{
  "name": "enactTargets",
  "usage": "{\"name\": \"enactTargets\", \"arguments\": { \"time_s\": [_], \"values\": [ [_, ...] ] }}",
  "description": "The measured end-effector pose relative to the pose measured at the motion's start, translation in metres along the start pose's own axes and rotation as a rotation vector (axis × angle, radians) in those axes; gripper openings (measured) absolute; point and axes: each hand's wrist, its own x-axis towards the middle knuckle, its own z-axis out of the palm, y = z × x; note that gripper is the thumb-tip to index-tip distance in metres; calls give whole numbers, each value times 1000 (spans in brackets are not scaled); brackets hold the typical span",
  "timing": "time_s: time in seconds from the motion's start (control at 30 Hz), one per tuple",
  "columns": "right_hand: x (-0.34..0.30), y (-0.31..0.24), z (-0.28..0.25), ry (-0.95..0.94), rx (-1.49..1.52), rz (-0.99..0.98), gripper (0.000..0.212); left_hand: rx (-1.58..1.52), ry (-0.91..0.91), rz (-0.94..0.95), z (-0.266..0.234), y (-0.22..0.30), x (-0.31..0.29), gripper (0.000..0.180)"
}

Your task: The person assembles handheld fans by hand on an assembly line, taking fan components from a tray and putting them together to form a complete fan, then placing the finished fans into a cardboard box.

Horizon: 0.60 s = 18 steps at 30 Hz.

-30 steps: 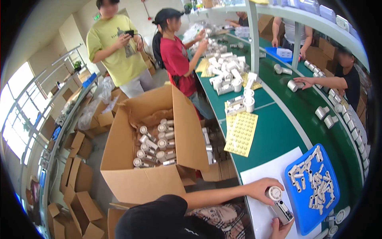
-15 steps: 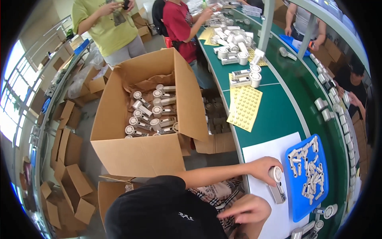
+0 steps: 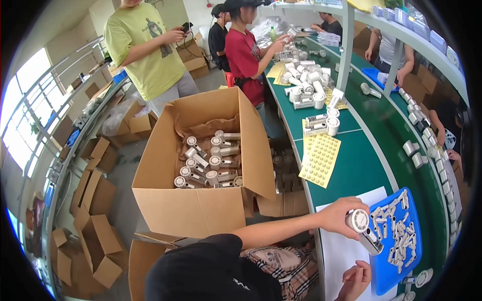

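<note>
My left hand (image 3: 337,216) is closed around a white-and-grey handheld device (image 3: 359,221). Its round grille head faces up, and the grey handle with a dark strip points toward a blue tray (image 3: 384,287). The device is over the border between the tray and a white sheet (image 3: 335,248) on the bench. Lower down, my right hand (image 3: 355,281) is beside the tray's near left side with loosely bent fingers; I see nothing in it. Small whitish parts (image 3: 399,236) lie scattered in the tray.
Left of the bench, a large open carton (image 3: 191,210) holds several similar devices. Yellow sticker sheets (image 3: 321,160) and a pile of devices (image 3: 309,75) lie farther up the green bench (image 3: 364,160). A metal post (image 3: 345,55) rises there. Other people stand around.
My left hand has raised the device off the white sheet and tilted it toward the tray. My right hand has shifted right, with its pointing finger now bent. The view has also shifted.
</note>
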Motion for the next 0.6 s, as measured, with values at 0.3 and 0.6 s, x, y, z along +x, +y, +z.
{"name": "enactTargets", "arguments": {
  "time_s": [0.3, 0.6],
  "values": [
    [78, -38, 100, 182, 266, -307, 70, 467, -140, 371, -103, 122, 64, 75],
    [134, -112, 133, -118, 68, -443, 32, 691, -72, 492, -134, 164, 74, 74]
  ]
}}
